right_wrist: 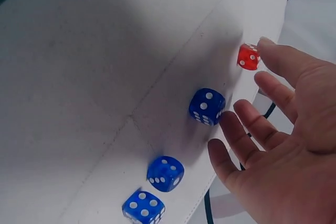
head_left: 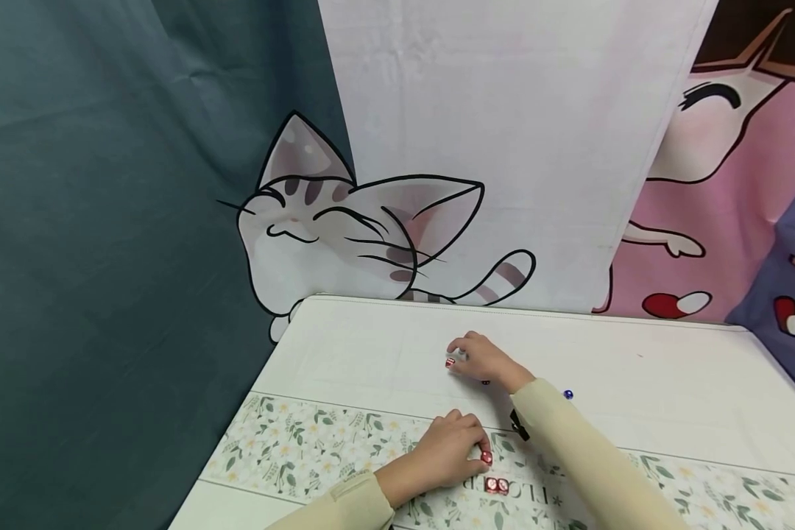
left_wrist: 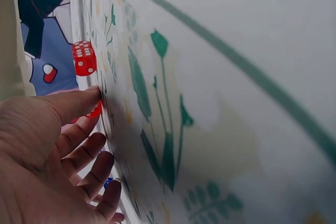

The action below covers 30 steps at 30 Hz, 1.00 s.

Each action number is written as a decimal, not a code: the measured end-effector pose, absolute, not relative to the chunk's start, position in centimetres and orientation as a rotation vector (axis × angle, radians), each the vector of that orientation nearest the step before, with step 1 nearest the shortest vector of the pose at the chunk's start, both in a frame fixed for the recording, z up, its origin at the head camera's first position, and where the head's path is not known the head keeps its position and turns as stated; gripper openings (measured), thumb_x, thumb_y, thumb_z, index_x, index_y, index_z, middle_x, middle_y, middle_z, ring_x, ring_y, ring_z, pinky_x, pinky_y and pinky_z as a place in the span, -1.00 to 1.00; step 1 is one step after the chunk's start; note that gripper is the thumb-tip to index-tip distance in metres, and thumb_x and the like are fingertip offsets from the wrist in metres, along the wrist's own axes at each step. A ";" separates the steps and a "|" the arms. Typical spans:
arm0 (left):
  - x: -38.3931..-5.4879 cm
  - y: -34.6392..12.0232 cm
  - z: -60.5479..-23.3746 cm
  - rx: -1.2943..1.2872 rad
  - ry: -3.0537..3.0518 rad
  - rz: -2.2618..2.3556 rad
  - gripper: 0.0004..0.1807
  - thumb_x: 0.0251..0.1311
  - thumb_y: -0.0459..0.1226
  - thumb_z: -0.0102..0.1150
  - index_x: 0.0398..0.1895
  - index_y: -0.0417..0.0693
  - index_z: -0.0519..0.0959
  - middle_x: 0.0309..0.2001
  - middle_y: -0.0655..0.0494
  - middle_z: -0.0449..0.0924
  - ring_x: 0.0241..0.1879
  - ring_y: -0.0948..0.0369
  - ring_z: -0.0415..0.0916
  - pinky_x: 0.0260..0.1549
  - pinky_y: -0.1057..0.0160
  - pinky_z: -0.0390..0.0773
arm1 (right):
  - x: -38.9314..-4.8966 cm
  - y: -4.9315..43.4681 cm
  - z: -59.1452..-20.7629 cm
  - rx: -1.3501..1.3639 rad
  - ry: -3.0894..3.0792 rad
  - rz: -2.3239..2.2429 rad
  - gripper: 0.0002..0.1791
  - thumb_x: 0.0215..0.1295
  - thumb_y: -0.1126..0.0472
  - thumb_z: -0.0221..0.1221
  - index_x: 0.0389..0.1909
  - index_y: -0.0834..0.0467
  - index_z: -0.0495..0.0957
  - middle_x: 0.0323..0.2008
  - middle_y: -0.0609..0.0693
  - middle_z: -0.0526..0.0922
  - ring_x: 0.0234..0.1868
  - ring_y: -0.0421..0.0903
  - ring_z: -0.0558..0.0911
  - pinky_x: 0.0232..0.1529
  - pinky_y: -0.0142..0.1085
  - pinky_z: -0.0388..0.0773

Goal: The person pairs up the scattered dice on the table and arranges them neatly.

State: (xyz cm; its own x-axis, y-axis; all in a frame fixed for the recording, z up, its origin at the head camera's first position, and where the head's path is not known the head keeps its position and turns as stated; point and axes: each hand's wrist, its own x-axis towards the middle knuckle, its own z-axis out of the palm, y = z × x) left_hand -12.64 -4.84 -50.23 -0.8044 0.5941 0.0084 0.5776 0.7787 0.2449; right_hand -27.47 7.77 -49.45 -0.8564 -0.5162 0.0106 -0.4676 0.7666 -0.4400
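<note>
My left hand (head_left: 452, 450) rests low over the floral strip, pinching a red die (head_left: 486, 458) between thumb and index finger; the thumb covers much of it in the left wrist view. Two more red dice (head_left: 496, 486) sit side by side just nearer to me. Farther out on the white part, my right hand (head_left: 482, 359) has its fingers spread and loosely bent. Its thumb tip is right at another red die (right_wrist: 248, 57), with the index fingertip just beside it. A blue die (right_wrist: 207, 107) lies close to the other fingertips.
Two more blue dice (right_wrist: 165, 173) lie in the right wrist view, behind the nearest one. One blue die (head_left: 568, 394) sits right of the right forearm. The white table cover (head_left: 676, 383) ends at a back edge against a cartoon-printed curtain (head_left: 503, 147).
</note>
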 end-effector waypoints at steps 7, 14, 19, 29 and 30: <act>-12.4 -4.8 -50.1 0.961 2.897 0.359 -0.85 0.03 0.07 0.28 -0.38 0.41 0.53 -0.23 0.49 0.41 -0.34 0.41 0.21 -0.40 0.36 0.22 | -27.5 7.1 -49.9 -0.723 2.907 -0.533 -0.83 0.05 0.03 0.33 -0.34 -0.07 0.61 -0.17 0.01 0.48 -0.07 0.05 0.43 -0.14 -0.04 0.39; -12.6 -4.7 -50.3 0.963 2.911 0.341 -0.85 0.02 0.07 0.29 -0.40 0.41 0.52 -0.23 0.49 0.42 -0.33 0.41 0.21 -0.39 0.35 0.22 | -27.4 6.8 -49.8 -0.683 2.941 -0.497 -0.86 0.08 -0.01 0.31 -0.41 -0.08 0.59 -0.19 0.00 0.47 -0.10 0.03 0.42 -0.17 -0.08 0.40; -12.6 -4.6 -50.4 0.981 2.906 0.353 -0.86 0.03 0.07 0.28 -0.39 0.42 0.52 -0.23 0.49 0.41 -0.33 0.41 0.21 -0.39 0.35 0.23 | -27.2 6.7 -49.6 -0.656 2.949 -0.469 -0.87 0.07 0.02 0.32 -0.46 -0.10 0.56 -0.19 -0.01 0.47 -0.13 0.01 0.42 -0.21 -0.12 0.39; -12.3 -4.7 -50.2 0.973 2.944 0.363 -0.84 0.01 0.07 0.29 -0.39 0.38 0.54 -0.26 0.49 0.41 -0.33 0.41 0.22 -0.39 0.37 0.22 | -26.4 6.9 -49.7 -0.713 2.940 -0.431 -0.88 0.07 0.03 0.32 -0.48 -0.10 0.55 -0.16 -0.01 0.47 -0.08 0.02 0.40 -0.10 -0.02 0.38; -12.3 -4.7 -50.2 0.976 2.944 0.365 -0.84 0.01 0.07 0.29 -0.39 0.38 0.54 -0.26 0.49 0.41 -0.33 0.41 0.21 -0.39 0.37 0.22 | -26.3 6.9 -49.8 -0.721 2.942 -0.428 -0.87 0.07 0.03 0.33 -0.49 -0.10 0.55 -0.18 -0.01 0.47 -0.09 0.01 0.41 -0.10 -0.02 0.38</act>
